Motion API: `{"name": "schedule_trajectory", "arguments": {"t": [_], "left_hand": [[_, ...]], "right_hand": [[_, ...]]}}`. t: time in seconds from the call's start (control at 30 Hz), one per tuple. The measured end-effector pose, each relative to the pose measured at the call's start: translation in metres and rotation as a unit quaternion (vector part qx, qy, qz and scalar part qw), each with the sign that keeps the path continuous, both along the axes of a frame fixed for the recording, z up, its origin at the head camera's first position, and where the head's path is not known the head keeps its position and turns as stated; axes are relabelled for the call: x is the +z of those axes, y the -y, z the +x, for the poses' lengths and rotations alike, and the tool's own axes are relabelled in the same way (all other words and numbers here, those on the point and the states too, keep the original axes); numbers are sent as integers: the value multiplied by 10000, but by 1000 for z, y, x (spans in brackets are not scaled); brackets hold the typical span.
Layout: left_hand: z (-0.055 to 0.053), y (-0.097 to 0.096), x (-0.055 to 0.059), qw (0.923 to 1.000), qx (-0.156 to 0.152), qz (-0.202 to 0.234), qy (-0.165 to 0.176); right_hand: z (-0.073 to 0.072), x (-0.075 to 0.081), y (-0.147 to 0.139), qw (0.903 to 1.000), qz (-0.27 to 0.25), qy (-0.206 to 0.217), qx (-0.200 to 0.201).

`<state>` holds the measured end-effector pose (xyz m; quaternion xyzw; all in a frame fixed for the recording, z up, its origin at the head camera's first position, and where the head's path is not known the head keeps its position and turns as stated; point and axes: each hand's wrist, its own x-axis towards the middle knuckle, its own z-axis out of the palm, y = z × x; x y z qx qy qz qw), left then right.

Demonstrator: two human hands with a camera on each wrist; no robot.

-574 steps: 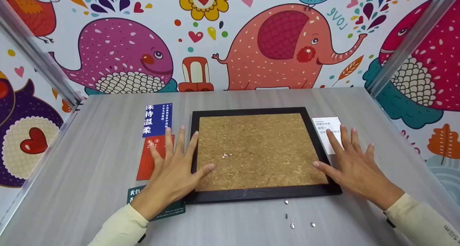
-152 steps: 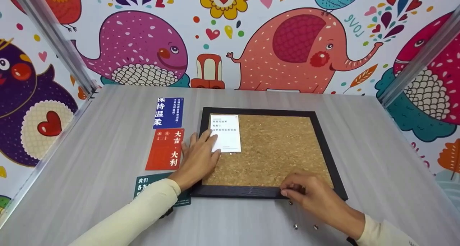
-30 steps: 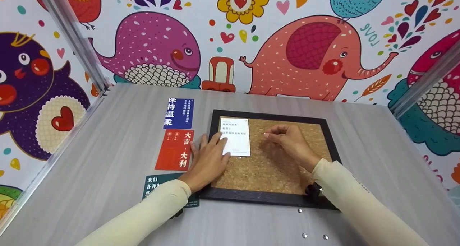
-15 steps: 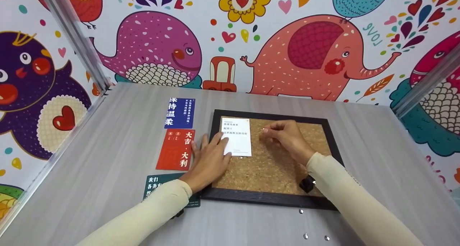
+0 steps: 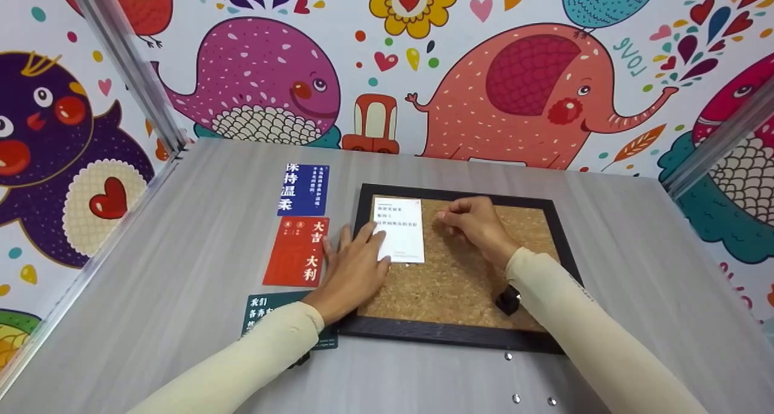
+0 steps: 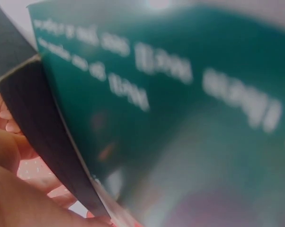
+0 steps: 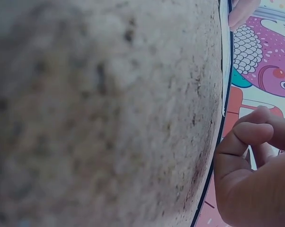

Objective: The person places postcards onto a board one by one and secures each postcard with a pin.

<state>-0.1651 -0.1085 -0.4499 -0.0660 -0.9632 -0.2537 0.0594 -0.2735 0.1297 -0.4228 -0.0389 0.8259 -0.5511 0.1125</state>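
Over the cork (image 5: 435,293), the right hand (image 5: 482,228) has neared the white card (image 5: 400,240).

Head view now, and the left hand (image 5: 354,272) covers the white card's (image 5: 404,237) lower left corner, mid-frame! Lower left, the left sleeve (image 5: 260,350) hides much of the green card (image 5: 281,301). Right of centre, the right hand's (image 5: 481,228) fingertips hide whatever small thing they pinch. Bottom right, studs (image 5: 516,398) too small for detail. Left wrist view: green card blurred, cut off at right. Right wrist view: cork (image 7: 48,113) blurred at left, right hand cut off at the right edge.
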Motion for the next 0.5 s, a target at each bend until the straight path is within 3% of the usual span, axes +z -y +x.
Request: {"name": "schedule_trajectory", "arguments": {"t": [0.5], "left_hand": [[0, 0, 1, 9999, 64, 47, 97]], "right_hand": [[-12, 5, 12, 9998, 84, 176, -110]]}}
